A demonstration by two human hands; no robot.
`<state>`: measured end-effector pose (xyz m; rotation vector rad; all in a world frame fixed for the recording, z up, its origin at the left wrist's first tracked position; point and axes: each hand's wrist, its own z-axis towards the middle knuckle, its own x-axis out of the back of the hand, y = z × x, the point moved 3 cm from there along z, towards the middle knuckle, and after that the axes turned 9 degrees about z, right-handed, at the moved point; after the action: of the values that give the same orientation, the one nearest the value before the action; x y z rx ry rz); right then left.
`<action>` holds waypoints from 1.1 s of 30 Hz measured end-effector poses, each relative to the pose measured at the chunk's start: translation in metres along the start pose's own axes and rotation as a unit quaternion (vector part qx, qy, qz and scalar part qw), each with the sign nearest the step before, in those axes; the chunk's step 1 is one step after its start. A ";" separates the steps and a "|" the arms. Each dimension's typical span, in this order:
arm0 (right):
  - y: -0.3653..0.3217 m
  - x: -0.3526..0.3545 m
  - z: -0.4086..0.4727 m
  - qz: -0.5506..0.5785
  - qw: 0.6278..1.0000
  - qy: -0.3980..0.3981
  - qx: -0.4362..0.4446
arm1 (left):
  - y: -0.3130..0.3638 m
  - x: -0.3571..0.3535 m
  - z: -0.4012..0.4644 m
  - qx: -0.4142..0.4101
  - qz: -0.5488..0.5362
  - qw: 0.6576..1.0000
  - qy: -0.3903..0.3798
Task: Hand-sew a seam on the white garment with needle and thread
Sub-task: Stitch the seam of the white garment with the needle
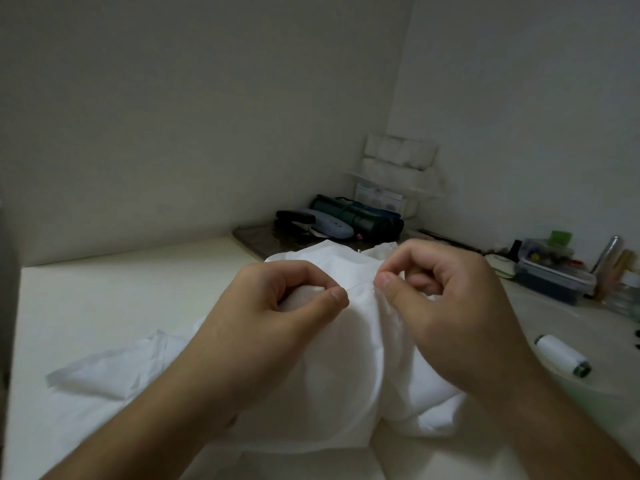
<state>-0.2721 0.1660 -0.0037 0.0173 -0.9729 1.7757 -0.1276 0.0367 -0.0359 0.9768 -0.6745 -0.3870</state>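
A white garment [346, 368] is shown bunched on a pale desk [104, 296], its bulk gathered between the two forearms and one flat fold trailing toward the left. The left hand [277, 313] is curled, with thumb and forefinger pinching a raised hump of the cloth. The right hand [446, 292] is likewise curled, its thumb and forefinger tip pressed together on a ridge of fabric just beside the left pinch; whether a needle is held in that grip cannot be told, and no thread is visible. A spool of white thread [561, 355] lies on the desk to the right, well apart from the hands. A lidded plastic box [550, 271] and dark rolled items [360, 216] are seen farther back. The cloth is judged light, thin and limp, creasing readily and offering no stiffness of its own; it is best taken close on either side of the seam line and kept taut between the two pinches, since slack fabric may slide or pucker.
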 end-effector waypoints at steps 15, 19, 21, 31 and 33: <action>0.005 0.007 0.000 0.114 0.993 0.008 -0.023 | -0.002 0.004 0.001 0.005 -0.009 0.999 0.032; -0.007 0.007 -0.002 0.258 0.960 -0.106 0.008 | -0.006 0.006 0.003 0.012 -0.034 0.998 0.050; -0.005 0.009 -0.001 0.295 0.949 -0.111 0.005 | -0.006 0.006 0.003 0.010 -0.038 0.998 0.057; -0.003 -0.007 -0.003 0.182 0.977 -0.101 -0.040 | -0.002 0.004 0.001 -0.067 -0.056 0.996 0.013; -0.001 -0.011 -0.003 0.169 0.978 -0.113 -0.047 | -0.001 0.005 0.000 -0.077 -0.056 0.995 0.010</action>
<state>-0.2652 0.1594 -0.0092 -0.0060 -1.2837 2.0669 -0.1240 0.0327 -0.0352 0.8715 -0.5652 -0.5199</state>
